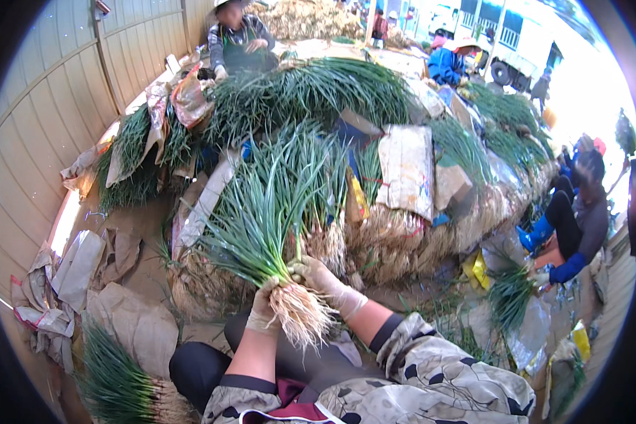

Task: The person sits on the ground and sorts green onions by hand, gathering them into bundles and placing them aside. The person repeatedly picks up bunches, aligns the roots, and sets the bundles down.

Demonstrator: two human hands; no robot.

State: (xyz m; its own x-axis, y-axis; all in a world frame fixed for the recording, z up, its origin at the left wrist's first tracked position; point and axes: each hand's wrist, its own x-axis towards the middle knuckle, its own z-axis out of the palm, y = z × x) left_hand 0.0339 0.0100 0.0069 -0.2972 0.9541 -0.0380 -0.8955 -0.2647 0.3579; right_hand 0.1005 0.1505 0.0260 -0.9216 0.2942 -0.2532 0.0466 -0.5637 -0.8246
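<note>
A thick bunch of green plants with long narrow leaves and pale stringy roots (297,310), onion-like in look, is held over my lap. My left hand (265,307), in a pale thin glove, grips the bunch around its base from the left. My right hand (320,278), gloved alike, has its fingers closed on a single stem at the right side of the bunch, just above the roots. Right behind stand more such plants (326,244), roots down. Another bunch (122,376) lies on the ground at the lower left, its roots toward my knee.
A long heap of plants (339,90) stretches across ahead, partly covered by a flattened sack (407,169). Crumpled sacks (132,318) lie at left beside a corrugated wall (42,116). One person (588,212) sits at right holding plants; others work behind the heap.
</note>
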